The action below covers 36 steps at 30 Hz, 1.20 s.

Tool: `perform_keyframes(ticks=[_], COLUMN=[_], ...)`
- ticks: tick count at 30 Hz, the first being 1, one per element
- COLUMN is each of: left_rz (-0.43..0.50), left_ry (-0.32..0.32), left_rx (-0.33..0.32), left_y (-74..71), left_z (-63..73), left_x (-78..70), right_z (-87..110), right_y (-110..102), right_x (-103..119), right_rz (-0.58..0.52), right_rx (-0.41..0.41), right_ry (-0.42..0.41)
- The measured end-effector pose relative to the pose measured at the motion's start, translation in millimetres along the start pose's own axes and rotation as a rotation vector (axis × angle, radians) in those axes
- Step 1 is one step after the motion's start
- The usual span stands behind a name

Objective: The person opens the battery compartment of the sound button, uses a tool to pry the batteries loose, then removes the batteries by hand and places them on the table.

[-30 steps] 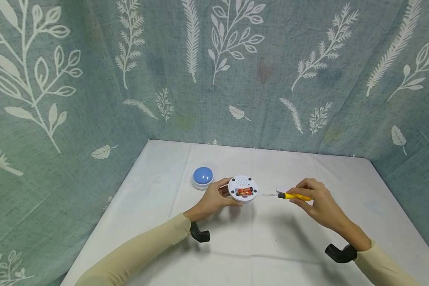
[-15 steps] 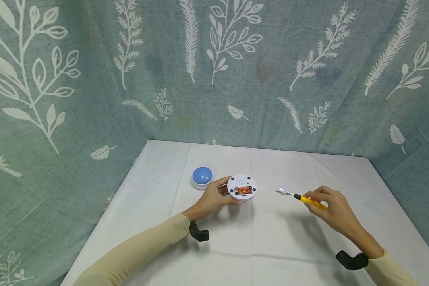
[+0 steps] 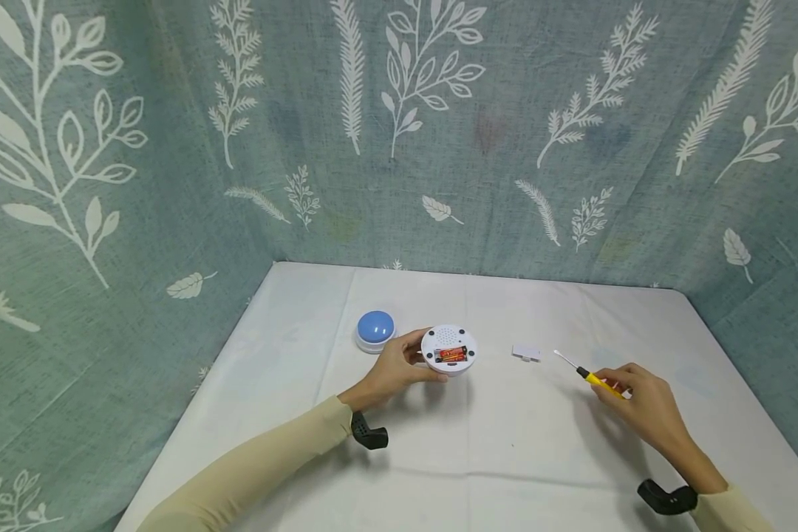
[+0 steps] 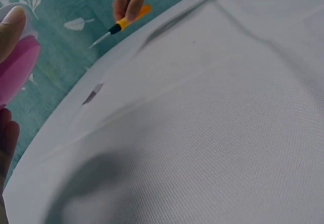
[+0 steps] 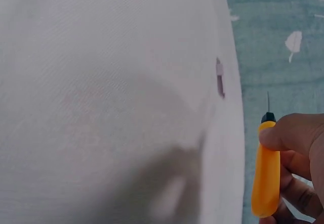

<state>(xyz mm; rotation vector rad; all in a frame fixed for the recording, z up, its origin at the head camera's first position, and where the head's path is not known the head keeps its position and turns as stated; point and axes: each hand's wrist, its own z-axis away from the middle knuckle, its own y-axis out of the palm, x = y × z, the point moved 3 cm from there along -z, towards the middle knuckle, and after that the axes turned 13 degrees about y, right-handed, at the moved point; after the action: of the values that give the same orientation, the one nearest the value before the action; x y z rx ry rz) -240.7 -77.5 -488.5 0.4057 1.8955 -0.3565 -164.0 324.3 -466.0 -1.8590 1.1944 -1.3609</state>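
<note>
My left hand grips a round push-button light by its rim, its white underside turned up. Two red batteries lie in the uncovered compartment there. From the left wrist view the held button shows a pink dome. With thumb and fingers my right hand holds a yellow-handled screwdriver above the table, its thin shaft pointing up and left. The small white battery cover lies on the table between the two hands, touched by neither.
A second button with a blue dome stands on the white-covered table, just behind my left hand. A green leaf-patterned curtain hangs along the back and sides.
My right hand has moved right and toward me with the screwdriver, away from the button and past the battery cover. The left hand has stayed nearly still.
</note>
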Motion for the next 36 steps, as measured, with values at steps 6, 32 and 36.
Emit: perform_keyframes(ticks=[6, 32, 36], left_rz=[0.019, 0.009, 0.014], left_ry=[0.002, -0.012, -0.009], left_rx=[0.005, -0.006, -0.004], left_y=[0.4, 0.0, -0.2], left_z=[0.6, 0.0, 0.3], left_x=[0.8, 2.2, 2.3], right_z=[5.5, 25.7, 27.2], right_y=[1.4, 15.2, 17.3], right_x=[-11.5, -20.8, -18.5], right_rz=[0.045, 0.024, 0.024], right_rx=[0.021, 0.119, 0.116], right_ry=[0.109, 0.529, 0.516])
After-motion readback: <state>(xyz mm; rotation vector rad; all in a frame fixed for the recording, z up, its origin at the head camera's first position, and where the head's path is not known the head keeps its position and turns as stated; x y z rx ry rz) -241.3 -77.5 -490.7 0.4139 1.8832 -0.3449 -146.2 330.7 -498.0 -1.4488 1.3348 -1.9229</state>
